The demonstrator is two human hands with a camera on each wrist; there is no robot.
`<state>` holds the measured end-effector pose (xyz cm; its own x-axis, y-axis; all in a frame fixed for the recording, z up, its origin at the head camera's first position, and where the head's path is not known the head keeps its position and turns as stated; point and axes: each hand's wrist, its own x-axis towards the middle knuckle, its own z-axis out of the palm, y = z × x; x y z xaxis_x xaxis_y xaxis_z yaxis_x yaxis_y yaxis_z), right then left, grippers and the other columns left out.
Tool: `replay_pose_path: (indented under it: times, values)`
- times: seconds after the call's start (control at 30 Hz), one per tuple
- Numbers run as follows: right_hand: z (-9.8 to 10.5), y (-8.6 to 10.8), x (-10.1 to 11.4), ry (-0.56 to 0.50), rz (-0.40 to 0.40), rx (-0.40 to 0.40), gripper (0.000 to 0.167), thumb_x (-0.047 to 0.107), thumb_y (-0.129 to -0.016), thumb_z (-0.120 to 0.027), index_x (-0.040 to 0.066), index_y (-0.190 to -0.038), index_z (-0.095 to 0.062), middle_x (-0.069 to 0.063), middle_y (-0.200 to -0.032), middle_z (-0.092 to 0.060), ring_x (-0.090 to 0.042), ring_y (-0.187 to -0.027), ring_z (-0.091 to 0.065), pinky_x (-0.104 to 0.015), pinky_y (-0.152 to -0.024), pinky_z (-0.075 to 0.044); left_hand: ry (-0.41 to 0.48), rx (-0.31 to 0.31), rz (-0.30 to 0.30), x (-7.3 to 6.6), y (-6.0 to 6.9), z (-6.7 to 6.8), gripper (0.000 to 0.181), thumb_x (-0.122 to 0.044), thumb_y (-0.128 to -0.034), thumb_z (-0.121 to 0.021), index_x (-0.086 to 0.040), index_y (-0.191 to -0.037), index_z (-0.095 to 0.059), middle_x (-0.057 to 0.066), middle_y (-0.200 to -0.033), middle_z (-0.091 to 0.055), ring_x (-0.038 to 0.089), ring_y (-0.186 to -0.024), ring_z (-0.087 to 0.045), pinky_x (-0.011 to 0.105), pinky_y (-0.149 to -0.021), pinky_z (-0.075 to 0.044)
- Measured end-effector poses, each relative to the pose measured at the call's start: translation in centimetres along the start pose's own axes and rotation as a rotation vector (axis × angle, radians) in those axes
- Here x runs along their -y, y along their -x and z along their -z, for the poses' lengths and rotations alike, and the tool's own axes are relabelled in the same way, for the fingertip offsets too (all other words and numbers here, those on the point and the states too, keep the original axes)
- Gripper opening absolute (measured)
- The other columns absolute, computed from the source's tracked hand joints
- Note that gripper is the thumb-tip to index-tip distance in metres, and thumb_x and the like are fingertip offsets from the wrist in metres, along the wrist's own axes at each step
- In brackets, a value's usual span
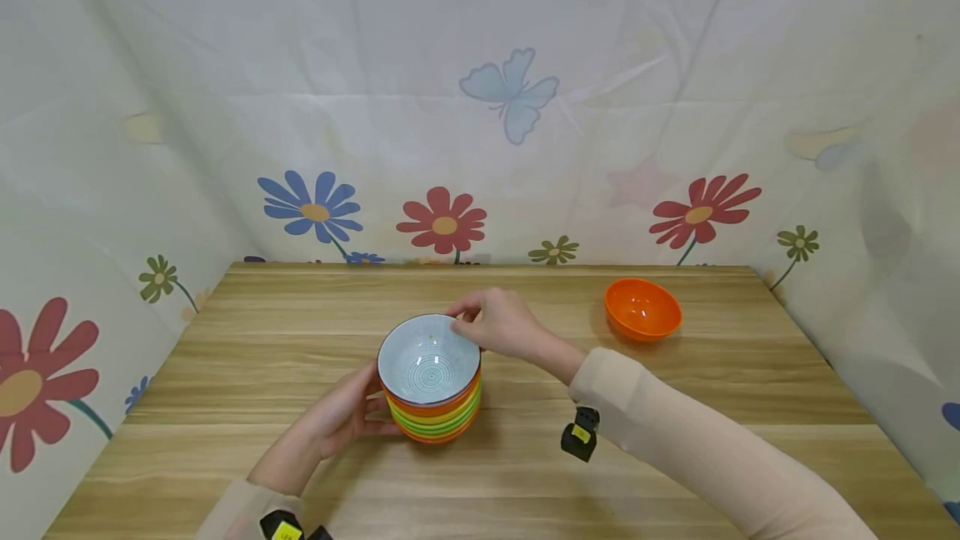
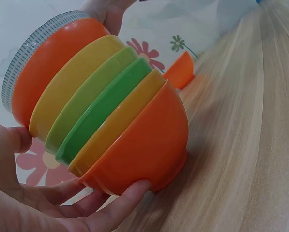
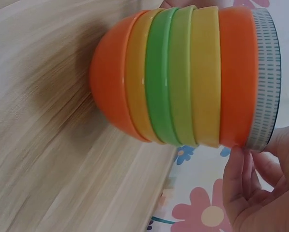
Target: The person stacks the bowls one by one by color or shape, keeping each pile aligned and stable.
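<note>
A stack of nested bowls [image 3: 182,77] stands upright on the wooden table, coloured orange, yellow and green. Topmost sits a pale blue-grey bowl [image 1: 429,365] with a dark rim and a ringed inside. Its dashed outer band shows above the upper orange bowl [image 2: 57,72] in the left wrist view. My right hand [image 1: 501,325] pinches the pale bowl's rim at its far right side, thumb and fingers on the edge. My left hand [image 1: 341,417] holds the stack from the left, thumb near the upper bowls and fingers against the bottom orange bowl [image 2: 146,142].
A separate orange bowl [image 1: 643,311] stands at the back right of the wooden table [image 1: 570,490]. Behind the table and at both sides hangs a pale curtain [image 1: 600,165] printed with flowers and a butterfly.
</note>
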<state>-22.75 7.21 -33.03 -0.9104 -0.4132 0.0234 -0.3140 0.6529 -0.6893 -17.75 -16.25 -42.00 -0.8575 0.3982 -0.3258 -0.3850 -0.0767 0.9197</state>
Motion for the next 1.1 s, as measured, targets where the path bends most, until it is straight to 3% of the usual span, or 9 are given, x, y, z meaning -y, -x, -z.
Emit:
replay_pose_path:
  times: [0.23, 0.5, 0.67, 0.83, 1.1]
  values:
    - [0.0, 0.3, -1.1, 0.003, 0.156, -0.012, 0.021, 0.017, -0.088, -0.061, 0.011, -0.106, -0.07, 0.001, -0.083, -0.064, -0.013, -0.062, -0.054, -0.021, -0.052, -0.048, 0.004, -0.002, 0.002, 0.1, -0.1, 0.0, 0.068, -0.054, -0.0943, -0.036, 0.001, -0.134, -0.036, 0.006, -0.116, -0.054, 0.022, -0.1, -0.057, 0.05, -0.086, -0.049]
    - [-0.2, 0.8, -2.7, -0.069, 0.215, -0.027, 0.025, 0.019, -0.091, -0.058, 0.013, -0.113, -0.066, 0.001, -0.103, -0.067, -0.013, -0.08, -0.058, -0.021, -0.063, -0.052, 0.005, -0.003, -0.002, 0.1, -0.2, 0.1, 0.068, -0.053, -0.0944, -0.036, 0.001, -0.134, -0.035, 0.008, -0.117, -0.053, 0.023, -0.101, -0.057, 0.05, -0.086, -0.049]
    - [-0.1, 1.2, -3.5, -0.05, 0.267, -0.038, 0.026, 0.021, -0.093, -0.055, 0.014, -0.116, -0.065, 0.002, -0.108, -0.066, -0.01, -0.085, -0.059, -0.022, -0.07, -0.052, 0.014, -0.001, -0.003, 0.1, -0.1, 0.1, 0.064, -0.053, -0.0946, -0.036, 0.0, -0.131, -0.039, 0.005, -0.111, -0.055, 0.022, -0.1, -0.057, 0.05, -0.086, -0.049]
    - [0.2, 1.5, -4.4, 0.05, 0.312, -0.099, 0.024, 0.021, -0.093, -0.055, 0.015, -0.114, -0.066, 0.002, -0.104, -0.066, -0.008, -0.083, -0.059, -0.023, -0.073, -0.052, 0.013, -0.002, -0.004, 0.1, 0.0, 0.0, 0.064, -0.053, -0.0943, -0.037, 0.0, -0.13, -0.04, 0.005, -0.11, -0.055, 0.022, -0.099, -0.058, 0.05, -0.086, -0.049]
    - [1.4, 1.4, -6.8, 0.304, 0.464, -0.214, 0.022, 0.015, -0.087, -0.063, 0.012, -0.108, -0.068, 0.0, -0.1, -0.066, -0.013, -0.088, -0.061, -0.029, -0.078, -0.053, 0.007, -0.015, -0.002, 0.0, 0.0, -0.1, 0.066, -0.053, -0.094, -0.037, 0.0, -0.132, -0.038, 0.007, -0.113, -0.054, 0.023, -0.099, -0.058, 0.049, -0.085, -0.05]
